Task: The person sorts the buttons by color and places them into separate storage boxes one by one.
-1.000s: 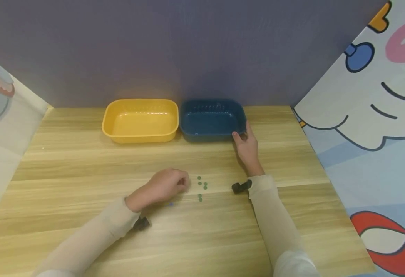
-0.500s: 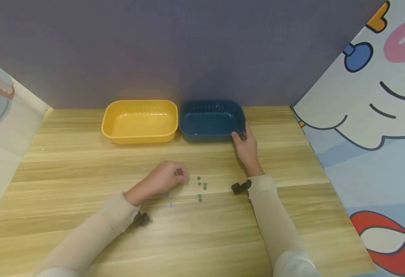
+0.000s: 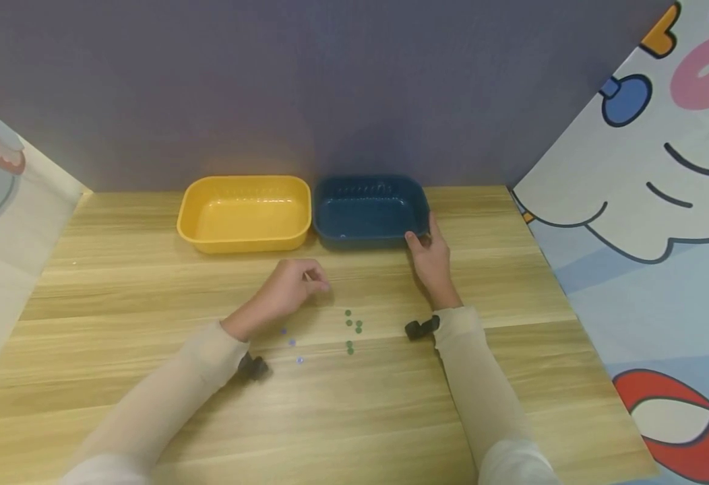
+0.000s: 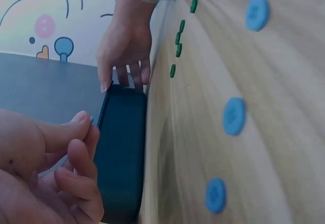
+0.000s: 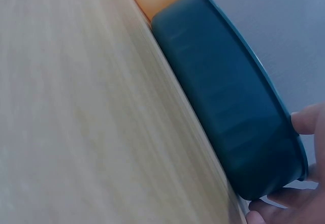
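Note:
My left hand (image 3: 294,288) is over the middle of the table, short of the two basins. Between its thumb and forefinger it pinches a blue button (image 4: 92,120), of which only a sliver shows. Three round blue buttons (image 4: 234,116) lie spaced in a line on the wood, below that wrist in the head view. To their right are several smaller-looking green buttons (image 3: 358,324). My right hand (image 3: 435,268) grips the near right corner of the dark blue basin (image 5: 228,92), thumb on the rim and fingers round the side.
A yellow basin (image 3: 248,247) stands just left of the blue one, both near the grey back wall (image 3: 257,94). Cartoon-printed panels (image 3: 645,209) border the wooden table (image 3: 391,411) on both sides. Each wrist wears a black camera mount (image 3: 422,328).
The left hand has moved away from me, toward the basins, and more blue buttons show on the table behind it. The right hand stays at the blue basin's corner.

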{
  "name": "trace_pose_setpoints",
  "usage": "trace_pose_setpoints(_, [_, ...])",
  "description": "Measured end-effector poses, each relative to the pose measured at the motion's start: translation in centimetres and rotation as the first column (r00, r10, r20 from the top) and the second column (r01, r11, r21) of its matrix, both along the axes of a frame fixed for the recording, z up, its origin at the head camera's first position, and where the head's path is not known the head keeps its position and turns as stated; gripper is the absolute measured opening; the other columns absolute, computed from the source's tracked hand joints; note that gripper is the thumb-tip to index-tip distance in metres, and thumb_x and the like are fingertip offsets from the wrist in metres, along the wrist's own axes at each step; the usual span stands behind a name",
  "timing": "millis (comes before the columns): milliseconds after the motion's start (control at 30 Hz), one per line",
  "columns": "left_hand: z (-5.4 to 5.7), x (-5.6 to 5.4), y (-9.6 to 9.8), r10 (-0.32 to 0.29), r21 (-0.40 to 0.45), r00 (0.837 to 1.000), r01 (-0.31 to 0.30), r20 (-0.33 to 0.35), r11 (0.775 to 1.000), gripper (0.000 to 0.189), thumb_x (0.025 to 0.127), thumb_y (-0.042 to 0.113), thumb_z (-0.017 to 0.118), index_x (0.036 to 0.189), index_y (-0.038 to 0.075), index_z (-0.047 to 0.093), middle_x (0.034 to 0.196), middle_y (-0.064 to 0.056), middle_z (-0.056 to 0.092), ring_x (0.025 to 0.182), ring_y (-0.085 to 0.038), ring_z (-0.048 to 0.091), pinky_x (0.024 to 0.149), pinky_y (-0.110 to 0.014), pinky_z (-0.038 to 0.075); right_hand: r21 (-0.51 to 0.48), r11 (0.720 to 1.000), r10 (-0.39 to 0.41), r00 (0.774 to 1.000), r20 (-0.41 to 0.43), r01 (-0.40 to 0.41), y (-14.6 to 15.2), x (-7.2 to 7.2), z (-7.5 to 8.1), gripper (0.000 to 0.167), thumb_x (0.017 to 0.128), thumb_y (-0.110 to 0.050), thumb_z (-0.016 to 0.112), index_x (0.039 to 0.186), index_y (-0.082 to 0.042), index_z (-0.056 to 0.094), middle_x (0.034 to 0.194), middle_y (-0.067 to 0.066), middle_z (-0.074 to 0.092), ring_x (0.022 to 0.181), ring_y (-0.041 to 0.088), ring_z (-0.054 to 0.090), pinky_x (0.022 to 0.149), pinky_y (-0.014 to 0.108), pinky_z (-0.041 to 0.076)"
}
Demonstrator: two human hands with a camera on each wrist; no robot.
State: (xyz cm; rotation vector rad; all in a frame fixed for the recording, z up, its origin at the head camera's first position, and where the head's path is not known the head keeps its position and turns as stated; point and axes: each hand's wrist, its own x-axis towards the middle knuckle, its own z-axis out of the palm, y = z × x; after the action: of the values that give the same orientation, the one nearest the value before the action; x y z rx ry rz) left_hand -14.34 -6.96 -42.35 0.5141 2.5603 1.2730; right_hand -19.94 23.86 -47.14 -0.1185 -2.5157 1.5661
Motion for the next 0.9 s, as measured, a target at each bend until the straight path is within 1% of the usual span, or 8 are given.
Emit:
trace_pose_setpoints(67, [0.1,-0.4,0.1,0.032,0.027,0.999,-0.031,-0.015,0.999,0.006,0.091,0.015,0.076,0.088,0.012,0.072,0.089,-0.002,0.069,0.074,-0.023,0.064,0.062,-0.034,0.055,0.002,1.000,0.000,1.000,0.002,0.000,0.0,0.0,0.0,0.079,0.101,-0.039,0.060,0.162,-0.014,0.016,0.165,0.015,0.021,0.136,0.036,0.046,0.112,0.046,0.039])
trace_pose_setpoints(233, [0.2,-1.1,0.3,0.101,0.052,0.994,-0.098,-0.050,0.994,0.005,0.092,0.016,0.075,0.090,0.011,0.074,0.091,-0.004,0.071,0.073,-0.021,0.062,0.061,-0.034,0.054,-0.009,1.000,0.000,1.000,0.011,0.000,0.0,0.0,0.0,0.079,0.102,-0.039,0.060,0.162,-0.015,0.016,0.165,0.014,0.021,0.137,0.035,0.045,0.113,0.045,0.039])
trace_pose_setpoints(333, [0.3,-1.5,0.5,0.124,0.073,0.991,-0.120,-0.045,0.990,0.005,0.093,0.015,0.074,0.092,0.010,0.074,0.091,-0.005,0.073,0.072,-0.020,0.062,0.061,-0.034,0.054,-0.011,1.000,0.001,1.000,0.012,-0.001,-0.1,0.0,0.1,0.079,0.102,-0.038,0.060,0.162,-0.013,0.016,0.165,0.013,0.020,0.138,0.035,0.044,0.113,0.045,0.038])
trace_pose_setpoints(467, [0.5,-2.0,0.8,0.140,0.091,0.989,-0.136,-0.042,0.986,0.005,0.093,0.014,0.074,0.092,0.009,0.075,0.090,-0.003,0.073,0.070,-0.021,0.061,0.060,-0.034,0.053,-0.007,1.000,-0.001,1.000,0.007,0.001,0.0,0.0,0.1,0.079,0.102,-0.038,0.060,0.162,-0.013,0.016,0.165,0.014,0.020,0.138,0.036,0.045,0.113,0.046,0.038])
trace_pose_setpoints(667, [1.0,-2.3,1.2,0.144,0.080,0.989,-0.141,-0.033,0.987,0.004,0.093,0.015,0.074,0.093,0.011,0.075,0.090,-0.001,0.072,0.069,-0.021,0.059,0.058,-0.032,0.051,-0.020,1.000,-0.004,1.000,0.004,0.004,0.0,0.0,0.2,0.078,0.102,-0.037,0.060,0.162,-0.015,0.016,0.165,0.015,0.022,0.137,0.035,0.046,0.113,0.045,0.039])
trace_pose_setpoints(767, [1.2,-2.4,1.3,0.140,0.079,0.990,-0.138,-0.019,0.987,0.005,0.094,0.014,0.073,0.095,0.010,0.075,0.091,-0.006,0.073,0.067,-0.023,0.058,0.055,-0.030,0.049,-0.019,1.000,-0.003,1.000,-0.004,0.003,0.0,0.0,0.1,0.079,0.101,-0.036,0.061,0.162,-0.014,0.017,0.164,0.015,0.023,0.136,0.035,0.047,0.112,0.045,0.039])
trace_pose_setpoints(900, [1.7,-2.7,1.2,0.139,0.101,0.990,-0.137,-0.013,0.985,0.006,0.095,0.013,0.071,0.095,0.008,0.076,0.091,-0.014,0.073,0.060,-0.023,0.056,0.050,-0.029,0.045,-0.015,1.000,-0.004,1.000,-0.017,0.004,0.0,-0.1,-0.1,0.079,0.101,-0.035,0.062,0.162,-0.011,0.018,0.164,0.016,0.024,0.134,0.036,0.049,0.112,0.046,0.040])
